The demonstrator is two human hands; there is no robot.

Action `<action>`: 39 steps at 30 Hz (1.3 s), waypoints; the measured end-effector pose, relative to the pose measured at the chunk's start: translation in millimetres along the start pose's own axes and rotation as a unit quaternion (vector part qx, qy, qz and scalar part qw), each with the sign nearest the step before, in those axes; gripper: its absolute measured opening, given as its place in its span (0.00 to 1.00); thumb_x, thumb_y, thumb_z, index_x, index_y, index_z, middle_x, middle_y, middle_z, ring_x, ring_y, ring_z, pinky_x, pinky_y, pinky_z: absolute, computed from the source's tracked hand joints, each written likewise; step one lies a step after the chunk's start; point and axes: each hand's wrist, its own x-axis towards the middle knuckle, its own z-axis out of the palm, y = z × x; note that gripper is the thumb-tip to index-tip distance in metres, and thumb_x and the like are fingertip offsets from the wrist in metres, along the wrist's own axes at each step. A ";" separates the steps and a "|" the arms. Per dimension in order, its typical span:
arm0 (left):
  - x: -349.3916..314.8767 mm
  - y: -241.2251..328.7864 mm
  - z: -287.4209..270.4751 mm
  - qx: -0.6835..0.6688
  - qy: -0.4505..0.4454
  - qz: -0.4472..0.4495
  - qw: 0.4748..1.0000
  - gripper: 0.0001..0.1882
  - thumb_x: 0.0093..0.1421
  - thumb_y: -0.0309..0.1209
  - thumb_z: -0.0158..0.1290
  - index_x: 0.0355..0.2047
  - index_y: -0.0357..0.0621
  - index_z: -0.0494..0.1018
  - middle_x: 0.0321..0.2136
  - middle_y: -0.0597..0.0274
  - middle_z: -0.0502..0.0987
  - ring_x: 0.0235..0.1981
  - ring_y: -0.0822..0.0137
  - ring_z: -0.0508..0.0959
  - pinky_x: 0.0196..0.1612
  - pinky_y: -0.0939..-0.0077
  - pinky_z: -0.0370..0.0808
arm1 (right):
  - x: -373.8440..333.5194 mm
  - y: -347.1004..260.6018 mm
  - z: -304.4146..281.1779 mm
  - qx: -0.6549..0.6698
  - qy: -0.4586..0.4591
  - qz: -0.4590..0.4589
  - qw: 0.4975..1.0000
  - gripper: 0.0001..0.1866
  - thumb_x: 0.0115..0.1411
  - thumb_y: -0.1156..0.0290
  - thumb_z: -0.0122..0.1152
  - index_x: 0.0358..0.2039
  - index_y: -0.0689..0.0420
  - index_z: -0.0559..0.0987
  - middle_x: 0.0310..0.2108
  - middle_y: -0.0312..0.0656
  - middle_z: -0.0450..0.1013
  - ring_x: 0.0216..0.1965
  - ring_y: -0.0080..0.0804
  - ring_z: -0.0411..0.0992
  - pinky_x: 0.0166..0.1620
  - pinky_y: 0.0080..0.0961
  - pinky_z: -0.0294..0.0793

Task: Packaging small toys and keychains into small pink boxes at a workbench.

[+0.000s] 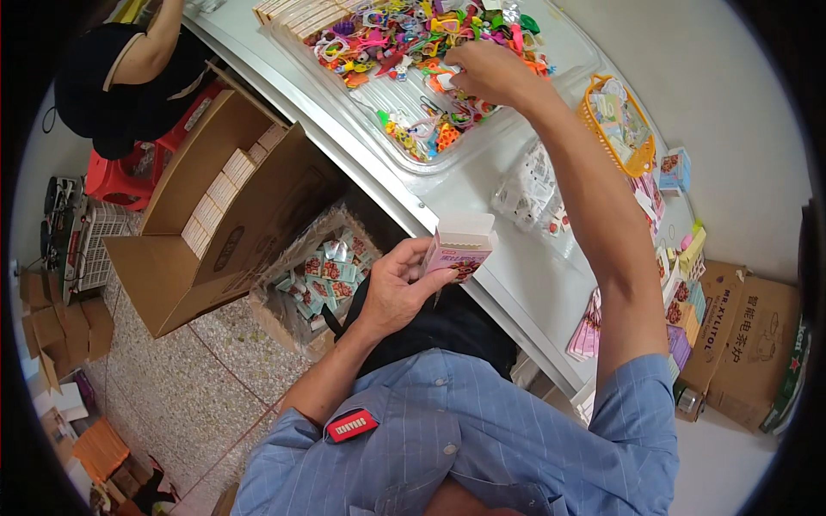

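In my left hand [397, 288] is a small pink and white carton [460, 249], its top flap up, held over the table's near edge. My right hand [495, 73] reaches into a clear plastic tray [413, 163] at the far side of the table. Its fingers are curled down among many small colourful plastic trinkets [379, 43]. Whatever lies between the fingertips, if anything, is hidden. Some trinkets are gathered in the tray's near corner, and part of its ribbed bottom shows bare.
Right of the tray are a bag of small white packets [529, 189] and a yellow basket [632, 159]. An open cardboard box with small cartons [215, 202] and a bin of green sachets [331, 275] stand left. Another person [129, 73] is at the upper left.
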 end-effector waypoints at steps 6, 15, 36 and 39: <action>-3.6 2.4 -8.3 0.009 0.017 -0.014 1.000 0.21 0.64 0.19 0.59 0.57 0.31 0.69 0.50 0.51 0.79 0.50 0.68 0.80 0.55 0.74 0.78 | 39.2 20.2 36.4 -0.077 -0.174 -0.011 0.982 0.12 0.51 0.70 0.66 0.37 0.60 0.82 0.35 0.53 0.80 0.40 0.52 0.79 0.43 0.45 0.77; 3.6 5.2 -11.6 -0.002 0.013 0.007 1.000 0.21 0.64 0.19 0.60 0.56 0.31 0.69 0.49 0.52 0.79 0.50 0.69 0.80 0.55 0.75 0.78 | -18.3 4.0 -33.0 0.167 -0.017 0.011 0.986 0.12 0.59 0.63 0.68 0.33 0.61 0.81 0.23 0.41 0.75 0.26 0.33 0.72 0.32 0.33 0.70; -36.6 -12.0 14.4 0.015 -0.030 -0.033 0.999 0.19 0.61 0.18 0.62 0.52 0.34 0.74 0.47 0.56 0.81 0.47 0.71 0.80 0.54 0.75 0.77 | -298.3 -127.7 -5.7 0.545 0.208 0.208 0.786 0.10 0.67 0.72 0.60 0.44 0.63 0.83 0.44 0.44 0.77 0.39 0.30 0.77 0.42 0.29 0.75; -52.4 -21.8 7.4 0.050 -0.042 -0.062 0.996 0.19 0.60 0.18 0.63 0.51 0.34 0.74 0.46 0.56 0.82 0.47 0.70 0.80 0.54 0.75 0.77 | -322.6 -153.9 23.8 0.722 0.120 0.343 0.589 0.14 0.71 0.69 0.55 0.49 0.66 0.79 0.36 0.41 0.77 0.25 0.21 0.73 0.26 0.17 0.71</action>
